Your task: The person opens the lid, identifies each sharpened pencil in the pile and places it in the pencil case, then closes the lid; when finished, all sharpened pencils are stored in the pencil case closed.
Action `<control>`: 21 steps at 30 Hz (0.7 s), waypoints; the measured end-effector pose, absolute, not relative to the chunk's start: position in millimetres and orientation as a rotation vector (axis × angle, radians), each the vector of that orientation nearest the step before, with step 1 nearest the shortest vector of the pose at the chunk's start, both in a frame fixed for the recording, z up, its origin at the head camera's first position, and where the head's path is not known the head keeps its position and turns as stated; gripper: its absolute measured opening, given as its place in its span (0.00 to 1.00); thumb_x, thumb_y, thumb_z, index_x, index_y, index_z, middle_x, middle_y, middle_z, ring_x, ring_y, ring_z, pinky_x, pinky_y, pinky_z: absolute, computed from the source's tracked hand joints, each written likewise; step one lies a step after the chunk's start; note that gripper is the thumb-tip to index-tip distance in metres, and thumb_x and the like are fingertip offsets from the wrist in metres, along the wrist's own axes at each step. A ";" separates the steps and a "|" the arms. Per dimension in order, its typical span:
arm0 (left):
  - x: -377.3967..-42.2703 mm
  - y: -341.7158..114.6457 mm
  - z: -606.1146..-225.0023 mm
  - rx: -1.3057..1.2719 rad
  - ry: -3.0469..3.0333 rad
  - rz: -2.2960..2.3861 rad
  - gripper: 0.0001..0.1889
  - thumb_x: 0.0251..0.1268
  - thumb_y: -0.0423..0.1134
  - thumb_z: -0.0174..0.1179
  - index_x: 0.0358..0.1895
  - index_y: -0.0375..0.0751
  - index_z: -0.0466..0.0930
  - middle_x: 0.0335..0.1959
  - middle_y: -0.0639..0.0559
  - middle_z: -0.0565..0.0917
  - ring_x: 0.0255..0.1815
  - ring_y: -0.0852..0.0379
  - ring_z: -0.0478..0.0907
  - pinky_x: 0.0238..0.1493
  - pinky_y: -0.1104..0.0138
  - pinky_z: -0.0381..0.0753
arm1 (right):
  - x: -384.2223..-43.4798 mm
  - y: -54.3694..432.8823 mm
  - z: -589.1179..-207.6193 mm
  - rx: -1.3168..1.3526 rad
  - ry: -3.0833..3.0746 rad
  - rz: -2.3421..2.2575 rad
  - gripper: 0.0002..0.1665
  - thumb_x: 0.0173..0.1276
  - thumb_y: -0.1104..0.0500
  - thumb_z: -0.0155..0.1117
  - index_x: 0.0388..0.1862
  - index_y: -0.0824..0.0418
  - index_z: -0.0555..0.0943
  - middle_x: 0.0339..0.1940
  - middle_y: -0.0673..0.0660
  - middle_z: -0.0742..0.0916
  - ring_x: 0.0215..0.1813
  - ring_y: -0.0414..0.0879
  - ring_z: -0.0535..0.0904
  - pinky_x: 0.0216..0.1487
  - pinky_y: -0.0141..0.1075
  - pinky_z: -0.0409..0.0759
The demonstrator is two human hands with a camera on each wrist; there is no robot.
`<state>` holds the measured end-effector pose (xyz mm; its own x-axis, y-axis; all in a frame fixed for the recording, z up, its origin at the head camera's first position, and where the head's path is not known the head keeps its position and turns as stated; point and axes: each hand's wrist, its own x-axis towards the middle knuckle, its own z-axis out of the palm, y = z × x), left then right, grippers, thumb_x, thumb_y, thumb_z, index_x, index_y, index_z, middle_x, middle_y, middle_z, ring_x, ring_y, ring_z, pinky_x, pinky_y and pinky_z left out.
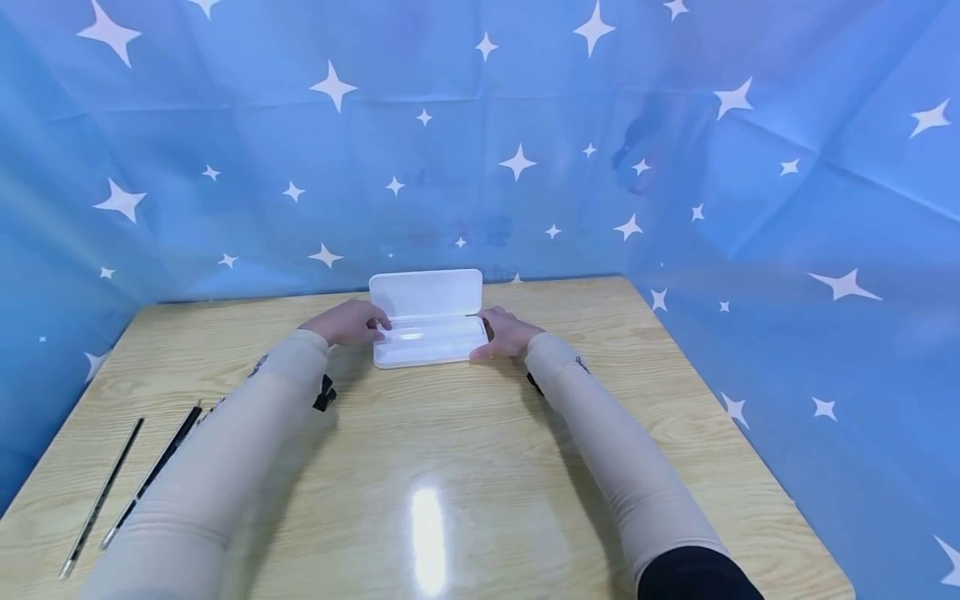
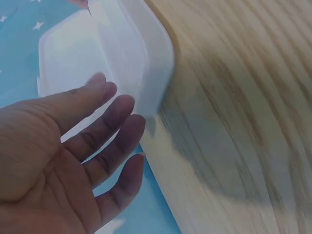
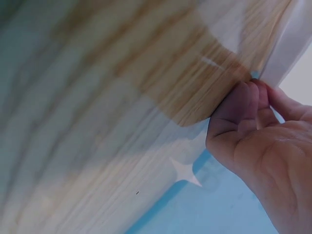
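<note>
A white pencil case [image 1: 429, 340] lies on the far part of the table, its lid [image 1: 427, 293] raised and leaning back. Both hands are at it, one at each end. My left hand [image 1: 347, 322] is at the left end, and in the left wrist view its fingers [image 2: 127, 129] are loosely bent, tips close to the case's end wall. My right hand [image 1: 510, 333] holds the right end, thumb by the front corner and fingers toward the hinge side. In the right wrist view that hand [image 3: 265, 141] has its fingertips against the case's white side.
Dark pencils with pale ends, one pencil [image 1: 101, 500] apart from the rest, lie at the table's left, partly behind the left sleeve [image 1: 217, 467]. A blue star-patterned cloth [image 1: 480, 167] hangs behind the wooden table [image 1: 480, 500] and along its sides.
</note>
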<state>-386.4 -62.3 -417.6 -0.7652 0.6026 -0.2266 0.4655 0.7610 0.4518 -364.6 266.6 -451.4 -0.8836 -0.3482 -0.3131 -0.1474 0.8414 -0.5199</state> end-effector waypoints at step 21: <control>-354.7 -191.2 -387.1 0.737 2.524 0.545 0.22 0.78 0.39 0.55 0.66 0.27 0.73 0.50 0.39 0.84 0.48 0.44 0.83 0.50 0.48 0.81 | -365.8 267.6 -453.6 -0.387 2.616 -0.717 0.54 0.64 0.42 0.75 0.79 0.59 0.59 0.73 0.62 0.66 0.73 0.57 0.62 0.73 0.52 0.62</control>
